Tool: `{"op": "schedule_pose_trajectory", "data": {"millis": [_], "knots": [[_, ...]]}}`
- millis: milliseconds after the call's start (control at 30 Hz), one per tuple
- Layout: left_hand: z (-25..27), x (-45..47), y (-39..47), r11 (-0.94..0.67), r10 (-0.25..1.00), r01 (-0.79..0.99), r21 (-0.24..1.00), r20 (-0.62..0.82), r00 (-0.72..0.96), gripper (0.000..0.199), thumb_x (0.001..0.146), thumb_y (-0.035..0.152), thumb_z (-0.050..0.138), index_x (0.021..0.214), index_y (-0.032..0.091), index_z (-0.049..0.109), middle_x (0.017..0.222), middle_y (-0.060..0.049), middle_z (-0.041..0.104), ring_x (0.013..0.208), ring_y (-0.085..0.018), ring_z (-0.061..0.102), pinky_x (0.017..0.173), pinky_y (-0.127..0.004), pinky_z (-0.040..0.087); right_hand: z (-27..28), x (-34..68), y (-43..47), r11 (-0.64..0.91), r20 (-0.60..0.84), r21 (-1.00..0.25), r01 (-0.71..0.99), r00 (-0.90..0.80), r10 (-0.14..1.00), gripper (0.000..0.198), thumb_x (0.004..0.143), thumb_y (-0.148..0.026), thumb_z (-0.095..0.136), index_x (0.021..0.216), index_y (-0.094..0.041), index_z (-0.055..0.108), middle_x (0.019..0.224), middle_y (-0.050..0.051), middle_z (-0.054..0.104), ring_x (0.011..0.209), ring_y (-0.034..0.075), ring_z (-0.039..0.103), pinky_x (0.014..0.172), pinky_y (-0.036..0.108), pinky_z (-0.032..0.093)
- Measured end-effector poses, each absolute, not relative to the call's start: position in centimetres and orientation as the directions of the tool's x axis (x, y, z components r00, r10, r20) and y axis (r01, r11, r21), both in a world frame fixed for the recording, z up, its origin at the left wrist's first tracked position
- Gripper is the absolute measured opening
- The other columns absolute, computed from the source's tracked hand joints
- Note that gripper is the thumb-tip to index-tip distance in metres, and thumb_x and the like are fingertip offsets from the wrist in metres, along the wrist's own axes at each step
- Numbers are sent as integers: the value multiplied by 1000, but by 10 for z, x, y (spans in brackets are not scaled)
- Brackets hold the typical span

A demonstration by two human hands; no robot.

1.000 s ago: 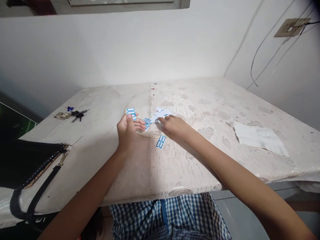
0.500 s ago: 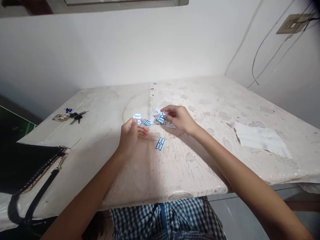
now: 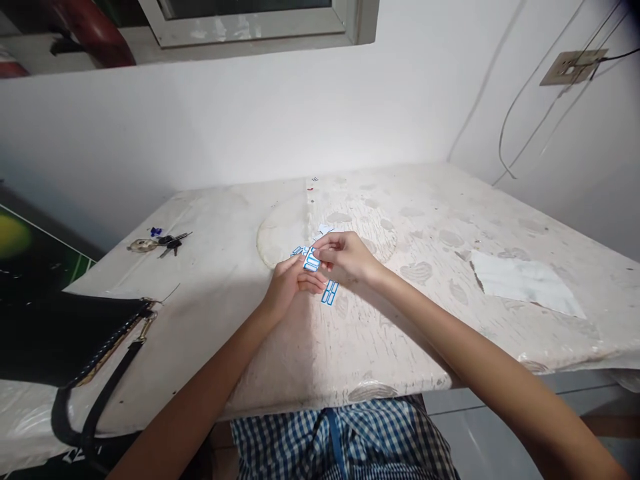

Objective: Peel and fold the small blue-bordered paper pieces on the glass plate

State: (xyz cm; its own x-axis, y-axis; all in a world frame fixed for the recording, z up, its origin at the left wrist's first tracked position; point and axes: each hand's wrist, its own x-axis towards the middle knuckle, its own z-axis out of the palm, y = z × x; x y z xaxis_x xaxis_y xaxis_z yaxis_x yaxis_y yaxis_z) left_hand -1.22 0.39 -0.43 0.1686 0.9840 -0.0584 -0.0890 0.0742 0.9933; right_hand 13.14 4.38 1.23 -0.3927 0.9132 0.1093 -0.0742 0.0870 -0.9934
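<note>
Right hand (image 3: pixel 349 257) pinches blue-outlined cards (image 3: pixel 311 261) against left hand (image 3: pixel 285 287), also gripping them; forearms (image 3: pixel 425 313) angled inward over table (image 3: pixel 360 353)

Blue-outlined, apparently white cards (image 3: pixel 312 262)

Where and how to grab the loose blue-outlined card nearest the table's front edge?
I'd pinch the loose card by its near short end, coming in low from the front edge of the table. It looks thin and flat, so an edge likely needs lifting first; its far end is crowded by the left hand.
</note>
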Motion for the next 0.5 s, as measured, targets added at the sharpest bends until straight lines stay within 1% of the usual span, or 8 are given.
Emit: {"op": "schedule_pose_trajectory", "data": {"millis": [133, 267, 400, 500], "knots": [[-6, -11, 4, 97, 976, -122, 988, -71, 204, 30, 79, 43, 50, 78, 13, 49, 64, -10, 67, 54, -19, 64, 54, -30, 51, 10, 129, 42, 156, 159, -987, -32, -304, 939, 7, 68, -18, 59, 73, -13, 58, 54, -3, 52, 47, 7, 46, 49, 23, 38], [-9, -11, 5, 103, 971, -141, 985, -69, 229, 28, 80, 41, 48, 79, 13, 48, 64, -10, 67, 57, -20, 65, 54, -31, 51, 8, 129, 40, 248, 227, -968, 33, -301, 926, 12, 70, -23, 59, 76, -13, 60, 58, -3, 51, 52, 8, 46, 51, 23, 37], [-9, -10, 4, 96, 971, -158, 983, -58, 232, 28, 81, 41, 47, 80, 12, 47, 65, -12, 67, 57, -21, 65, 54, -32, 52, 0, 130, 39, 352, 313, -931, 92, -293, 903, 15, 72, -25, 57, 80, -13, 61, 60, -3, 49, 55, 8, 43, 53, 23, 34], [-8, -9, 3, 94, 968, -160, 983, -53, 246, 29, 82, 42, 46, 82, 12, 47, 64, -12, 66, 54, -21, 64, 53, -33, 51, -5, 130, 38, 344, 306, -936, 81, -299, 904, 19, 73, -26, 55, 85, -13, 61, 58, -4, 45, 53, 8, 42, 52, 23, 33]]}}
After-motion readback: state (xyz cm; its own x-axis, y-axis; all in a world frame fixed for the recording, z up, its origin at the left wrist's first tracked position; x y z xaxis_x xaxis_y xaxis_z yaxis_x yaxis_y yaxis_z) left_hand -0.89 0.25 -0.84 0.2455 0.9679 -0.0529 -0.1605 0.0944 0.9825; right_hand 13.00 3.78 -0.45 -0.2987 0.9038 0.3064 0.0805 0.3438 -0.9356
